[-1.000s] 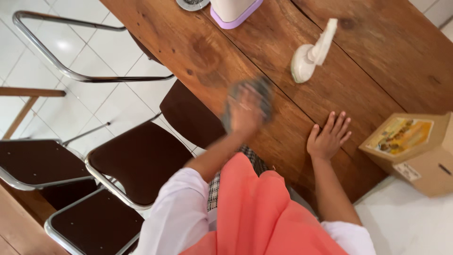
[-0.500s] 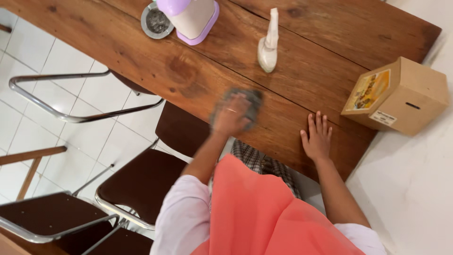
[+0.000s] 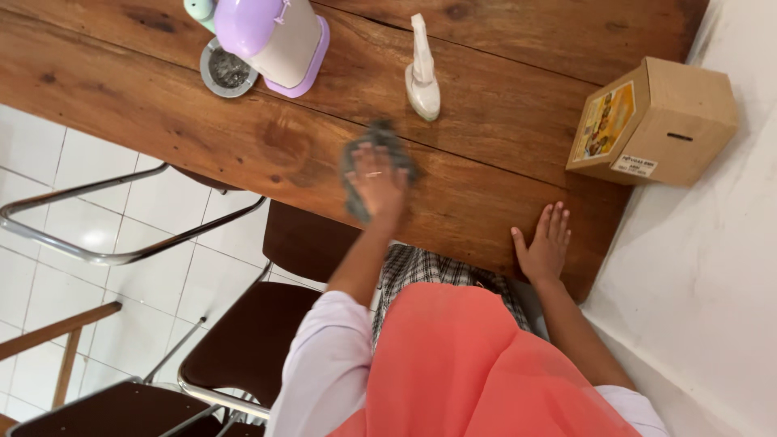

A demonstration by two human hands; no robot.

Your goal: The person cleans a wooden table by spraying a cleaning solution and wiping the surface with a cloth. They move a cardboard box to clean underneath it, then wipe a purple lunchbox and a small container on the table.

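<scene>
Pressing a grey cloth (image 3: 374, 162) flat under spread fingers, the left hand (image 3: 377, 184) works mid-tabletop (image 3: 162, 121); the right hand (image 3: 544, 247) rests open and empty near the corner.

tbl centre (image 3: 486, 174) free | blocked: spray btl (image 3: 422, 81), box (image 3: 651, 121), jug (image 3: 275, 36)

bright, even daylight — soft shadows | cloth (image 3: 374, 166) motion-blurred | edges sharp
</scene>
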